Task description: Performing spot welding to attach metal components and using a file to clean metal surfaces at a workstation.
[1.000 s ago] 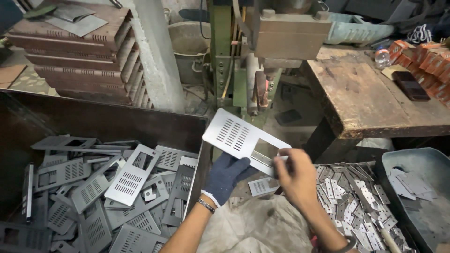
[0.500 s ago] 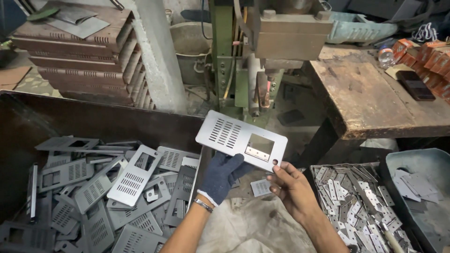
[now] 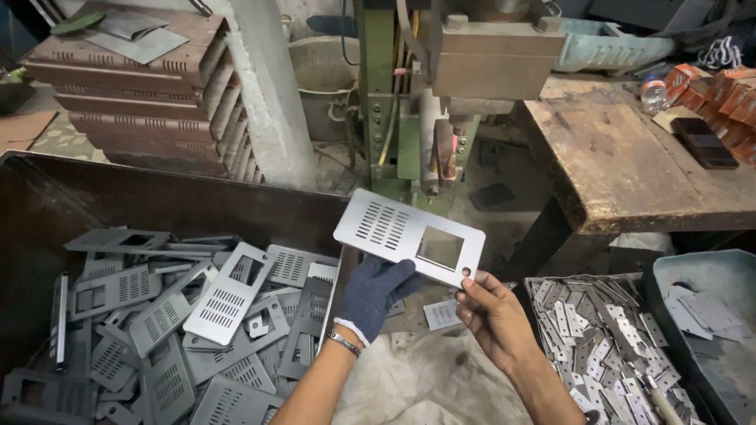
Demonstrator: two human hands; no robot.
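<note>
A: What is the left hand [image 3: 376, 293], in its dark blue knitted glove, doing?

B: It is supporting the flat grey metal plate with slotted vents and a square window [image 3: 409, 236] from below, gloved fingers curled up under the near edge, closing on it.

A: And the bare right hand [image 3: 490, 319]?

B: It is pinching the plate's lower right corner, fingertips narrowed onto the edge beside a small round hole. The plate is hanging tilted in the air between both hands, in front of the green upright press machine [image 3: 409, 102].

A: What is lying around?

B: To the left, a dark bin [image 3: 47, 205] is holding a heap of similar grey vented plates [image 3: 189, 315]. To the right, a tray of small grey metal cutouts [image 3: 606, 330] is sitting below a worn wooden workbench [image 3: 630, 157]
</note>
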